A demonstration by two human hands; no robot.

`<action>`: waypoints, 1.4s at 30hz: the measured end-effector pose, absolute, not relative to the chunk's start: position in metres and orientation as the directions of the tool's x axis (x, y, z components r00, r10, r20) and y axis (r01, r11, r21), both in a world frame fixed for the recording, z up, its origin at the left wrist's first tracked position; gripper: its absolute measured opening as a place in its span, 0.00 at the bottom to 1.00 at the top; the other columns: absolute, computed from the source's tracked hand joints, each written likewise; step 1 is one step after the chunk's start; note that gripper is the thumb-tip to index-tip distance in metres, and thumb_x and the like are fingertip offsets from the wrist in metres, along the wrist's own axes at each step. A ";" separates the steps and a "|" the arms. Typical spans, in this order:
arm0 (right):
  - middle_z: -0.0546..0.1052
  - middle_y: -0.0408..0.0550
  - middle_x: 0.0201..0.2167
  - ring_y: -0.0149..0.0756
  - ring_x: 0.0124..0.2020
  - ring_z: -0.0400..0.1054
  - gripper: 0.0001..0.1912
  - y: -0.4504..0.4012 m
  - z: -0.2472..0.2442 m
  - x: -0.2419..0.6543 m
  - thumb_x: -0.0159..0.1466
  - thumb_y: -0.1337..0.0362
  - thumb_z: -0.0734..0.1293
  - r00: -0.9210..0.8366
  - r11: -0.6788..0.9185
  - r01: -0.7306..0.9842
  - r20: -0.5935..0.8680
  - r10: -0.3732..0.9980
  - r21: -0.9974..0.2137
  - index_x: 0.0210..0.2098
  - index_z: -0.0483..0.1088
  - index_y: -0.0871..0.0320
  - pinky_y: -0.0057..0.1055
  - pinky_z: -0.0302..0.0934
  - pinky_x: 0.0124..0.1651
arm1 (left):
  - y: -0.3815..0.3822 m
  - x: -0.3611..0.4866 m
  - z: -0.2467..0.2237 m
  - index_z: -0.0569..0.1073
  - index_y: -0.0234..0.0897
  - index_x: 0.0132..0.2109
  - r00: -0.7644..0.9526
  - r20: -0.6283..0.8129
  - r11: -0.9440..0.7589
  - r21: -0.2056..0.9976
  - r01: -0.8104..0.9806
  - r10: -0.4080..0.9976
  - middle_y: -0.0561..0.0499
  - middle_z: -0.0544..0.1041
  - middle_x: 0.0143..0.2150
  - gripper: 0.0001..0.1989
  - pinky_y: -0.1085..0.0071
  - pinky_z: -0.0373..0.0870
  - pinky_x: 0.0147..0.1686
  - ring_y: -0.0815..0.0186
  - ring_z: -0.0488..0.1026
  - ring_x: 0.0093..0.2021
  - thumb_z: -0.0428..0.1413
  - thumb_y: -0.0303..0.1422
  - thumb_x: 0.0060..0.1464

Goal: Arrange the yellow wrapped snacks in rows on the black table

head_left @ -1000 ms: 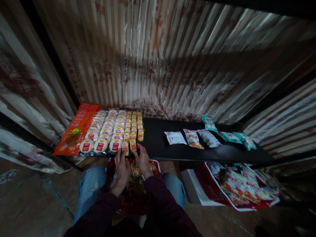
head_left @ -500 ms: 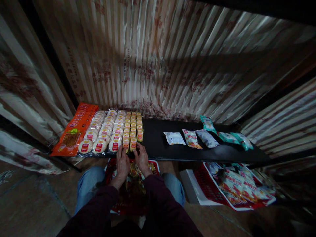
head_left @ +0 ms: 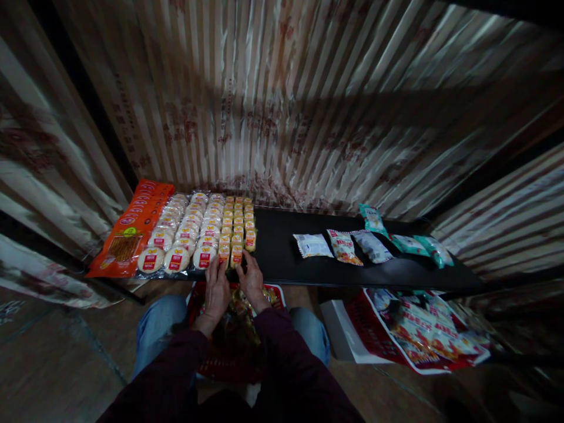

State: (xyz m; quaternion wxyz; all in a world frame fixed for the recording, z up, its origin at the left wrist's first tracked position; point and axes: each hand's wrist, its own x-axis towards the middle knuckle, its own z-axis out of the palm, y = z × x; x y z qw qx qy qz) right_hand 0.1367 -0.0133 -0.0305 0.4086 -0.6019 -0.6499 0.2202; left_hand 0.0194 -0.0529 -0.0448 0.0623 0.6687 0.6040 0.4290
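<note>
Rows of small yellow packs (head_left: 238,226) stand on the black shelf (head_left: 277,252), right of rows of round white crackers in clear wrap (head_left: 176,258). My left hand (head_left: 217,296) is at the front end of the yellow rows, its fingertips against the front packs. Beside it, my right hand (head_left: 250,282) touches the front right pack with fingers apart. Both hands seem to rest on the packs from the front without gripping around one. Left of the crackers lies an orange bag (head_left: 127,241).
On the shelf's right lie white packs (head_left: 312,245) and teal packs (head_left: 372,218). A red basket (head_left: 233,367) with wrapped snacks stands between my knees. Another red basket (head_left: 374,335), full of packets, is at the lower right beside a white box (head_left: 339,332). Striped curtains hang behind.
The view has shifted slightly. Both hands stay at the front yellow packs, with hardly any movement against them.
</note>
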 end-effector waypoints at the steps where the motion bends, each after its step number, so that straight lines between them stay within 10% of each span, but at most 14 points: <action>1: 0.72 0.52 0.51 0.40 0.45 0.70 0.25 -0.013 -0.031 0.137 0.61 0.64 0.62 0.060 0.179 0.599 0.267 0.962 -0.780 0.58 0.63 0.54 0.35 0.64 0.49 | -0.053 0.019 -0.046 0.62 0.31 0.59 -0.099 0.504 -0.261 0.594 0.761 0.858 0.36 0.56 0.65 0.24 0.49 0.55 0.62 0.54 0.49 0.67 0.42 0.21 0.56; 22: 0.74 0.52 0.38 0.38 0.41 0.68 0.14 -0.077 -0.045 0.144 0.64 0.63 0.58 0.156 0.239 0.525 0.368 0.917 -0.817 0.45 0.69 0.60 0.36 0.62 0.48 | -0.106 0.017 -0.053 0.72 0.34 0.49 -0.018 0.485 -0.318 0.602 0.732 0.874 0.40 0.69 0.55 0.20 0.55 0.60 0.58 0.56 0.62 0.58 0.46 0.20 0.52; 32: 0.76 0.54 0.35 0.42 0.39 0.71 0.12 -0.144 -0.142 0.157 0.60 0.68 0.57 0.006 0.032 0.656 0.047 0.999 -0.754 0.37 0.71 0.60 0.38 0.64 0.46 | -0.152 0.014 -0.122 0.74 0.38 0.34 -0.217 -0.370 0.423 0.852 0.307 0.903 0.48 0.77 0.35 0.11 0.65 0.65 0.49 0.60 0.72 0.45 0.53 0.20 0.43; 42: 0.62 0.57 0.60 0.46 0.61 0.53 0.31 -0.117 -0.115 0.165 0.56 0.72 0.59 0.139 -0.003 0.793 0.176 0.975 -0.610 0.60 0.58 0.62 0.44 0.49 0.63 | -0.135 0.012 -0.124 0.72 0.33 0.33 -0.194 -0.586 0.575 0.810 -0.116 0.786 0.49 0.76 0.29 0.04 0.75 0.63 0.23 0.70 0.71 0.23 0.56 0.27 0.46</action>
